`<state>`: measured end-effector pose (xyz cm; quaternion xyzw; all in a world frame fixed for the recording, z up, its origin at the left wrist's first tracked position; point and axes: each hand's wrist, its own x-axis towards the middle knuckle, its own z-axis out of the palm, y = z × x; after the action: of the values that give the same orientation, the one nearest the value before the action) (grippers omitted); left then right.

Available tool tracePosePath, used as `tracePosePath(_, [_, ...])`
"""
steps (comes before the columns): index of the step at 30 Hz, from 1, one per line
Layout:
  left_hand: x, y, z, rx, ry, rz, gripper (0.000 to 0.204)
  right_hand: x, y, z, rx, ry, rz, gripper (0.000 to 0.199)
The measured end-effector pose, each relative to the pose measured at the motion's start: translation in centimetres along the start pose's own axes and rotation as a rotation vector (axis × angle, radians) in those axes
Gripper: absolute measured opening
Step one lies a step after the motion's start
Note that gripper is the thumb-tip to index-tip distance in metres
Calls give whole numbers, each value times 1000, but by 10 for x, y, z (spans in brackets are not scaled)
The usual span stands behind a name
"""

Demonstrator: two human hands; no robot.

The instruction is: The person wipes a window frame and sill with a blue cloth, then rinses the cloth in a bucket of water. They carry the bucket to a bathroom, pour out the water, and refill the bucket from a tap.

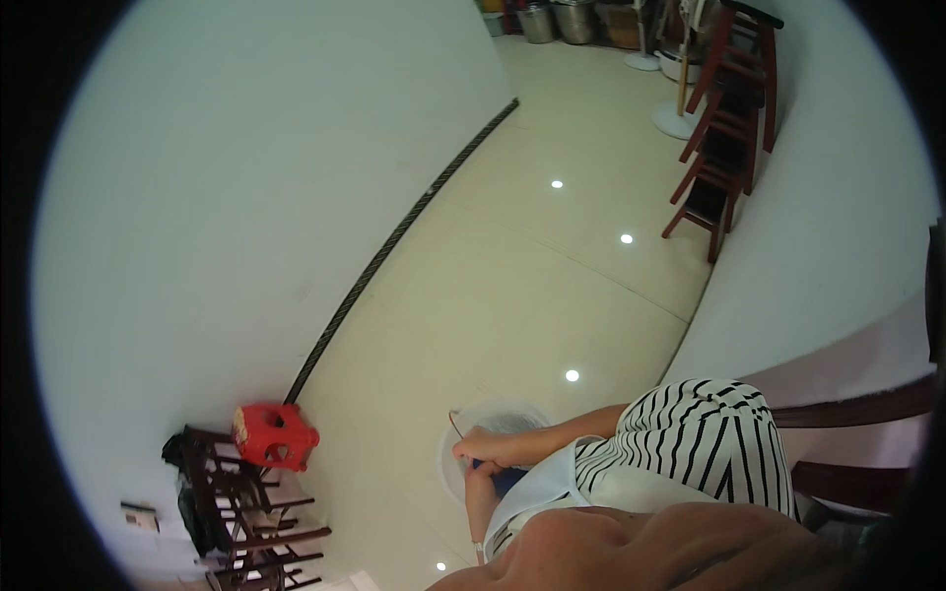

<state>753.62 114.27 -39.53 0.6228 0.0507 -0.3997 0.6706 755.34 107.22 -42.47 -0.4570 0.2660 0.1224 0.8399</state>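
Observation:
Low in the head view, my right hand (490, 448) and my left hand (481, 477) meet over a white round tub (451, 471). Both hands are closed with their fingers pressed together. Between and beside them shows a dark blue cloth (507, 481), gripped at the point where the hands meet; much of it is hidden by my fingers and forearms. Along the tub's far left rim rises a thin reddish curved strip, perhaps its handle (454, 424). What lies inside the tub is too blurred to make out.
To the left, a red plastic stool (276, 436) sits on stacked dark wooden chairs (241, 502). A row of dark red wooden stools (724, 148) lines the right wall. Farther off stand white fan bases (677, 120) and metal pots (574, 22). Pale tiles (512, 266) cover the floor.

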Motion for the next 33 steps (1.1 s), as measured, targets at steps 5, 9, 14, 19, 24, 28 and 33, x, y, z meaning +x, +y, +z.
tracePosePath(5, [116, 30, 79, 66, -149, -64, 40, 73, -77, -132, -36, 196, -65, 26])
tracePosePath(9, [177, 110, 38, 265, -318, -73, 39, 123, -133, -99, -20, 338, -301, 29])
tracePosePath(14, [301, 181, 129, 609, -651, 131, 42, 168, -239, -203, 9, 504, -316, 29])
tracePosePath(19, [403, 233, 241, 757, -916, 201, 29, 173, -337, -287, 185, 789, -420, 13])
tracePosePath(24, [466, 253, 357, 1015, -1059, 455, 34, 156, -413, -377, 361, 888, -585, 17])
tracePosePath(28, [526, 294, 470, 1126, -1143, 610, 33, 159, -488, -481, 369, 940, -626, 14])
tracePosePath(33, [646, 336, 555, 1316, -1084, 632, 26, 158, -550, -600, 666, 1144, -414, 16])
